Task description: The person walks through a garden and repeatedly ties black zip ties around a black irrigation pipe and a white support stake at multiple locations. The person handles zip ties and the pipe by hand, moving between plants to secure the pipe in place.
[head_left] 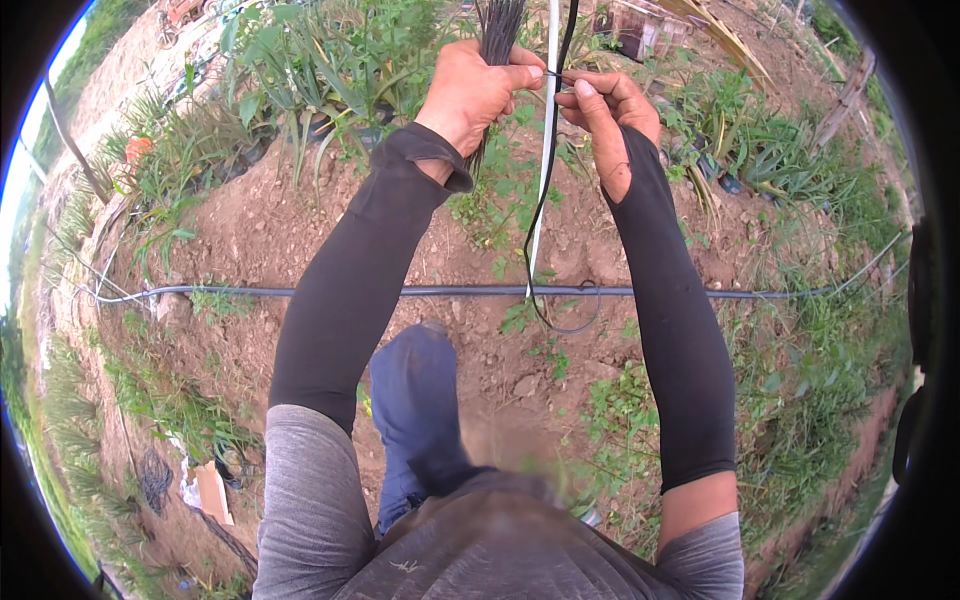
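Left hand: the left hand (468, 95) is clamped around a wire bundle (500, 28); thumb and forefinger are extended toward the right hand.
Right hand: thumb and fingers of the right hand (612, 112) are brought together in a pinch beside the white strip (554, 32); the pinched part is largely hidden.
Strand: a thin, dark strand (551, 73) is seen between the two sets of fingertips, at the white strip.
Step in hand: the strand is judged to be worked around the strip and the black line (569, 32).
Next move: a firm pinch and controlled strand tension are judged to be called for.
Wire bundle: many fine, stiff-looking, dark lengths are gathered nearly parallel.
White strip: a flat, narrow, smooth band is held roughly upright in view, crossing the pipe (480, 291).
Black line: a slender, flexible line is run beside the strip, its lower part curved into a loose loop.
Pipe: a smooth, dark tube is laid crosswise over the ground (300, 225).
Ground: crumbly brown soil is bordered by leafy plants (330, 75).
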A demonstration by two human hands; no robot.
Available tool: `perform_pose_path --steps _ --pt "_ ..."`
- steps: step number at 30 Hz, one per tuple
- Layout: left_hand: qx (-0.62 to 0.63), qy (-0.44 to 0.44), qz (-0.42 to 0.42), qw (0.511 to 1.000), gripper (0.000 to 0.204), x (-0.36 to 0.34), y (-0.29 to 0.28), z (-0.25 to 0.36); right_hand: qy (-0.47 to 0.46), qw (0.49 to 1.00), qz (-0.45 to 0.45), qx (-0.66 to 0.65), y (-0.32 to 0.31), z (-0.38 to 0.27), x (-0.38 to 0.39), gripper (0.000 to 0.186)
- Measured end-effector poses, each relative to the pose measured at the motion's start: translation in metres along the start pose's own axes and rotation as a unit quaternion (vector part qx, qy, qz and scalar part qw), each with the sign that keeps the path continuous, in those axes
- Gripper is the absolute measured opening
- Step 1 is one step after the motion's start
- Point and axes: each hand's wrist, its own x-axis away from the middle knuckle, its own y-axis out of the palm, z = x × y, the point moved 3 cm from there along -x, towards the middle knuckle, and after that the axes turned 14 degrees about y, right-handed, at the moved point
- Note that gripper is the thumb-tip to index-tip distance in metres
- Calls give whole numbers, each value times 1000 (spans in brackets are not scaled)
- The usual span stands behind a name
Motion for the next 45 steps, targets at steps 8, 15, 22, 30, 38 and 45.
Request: perform_pose_path --steps 8,15,22,30,38,45 --pt "29 32 29 999 18 -4 4 -5 41 994 -14 -101 -5 14 -6 17" --pt "168 -12 66 983 26 -5 7 -29 85 983 -12 -160 -5 20 -9 22" --pt "136 63 103 983 21 -6 11 -29 83 980 -12 -183 -7 27 -15 18" --pt "-113 238 139 955 11 -4 22 -3 72 984 156 41 8 25 -5 18" --pt "-116 295 153 936 12 0 43 20 84 936 235 249 35 2 16 19" --pt "42 163 161 973 17 -3 8 -6 17 959 111 261 12 1 3 33"
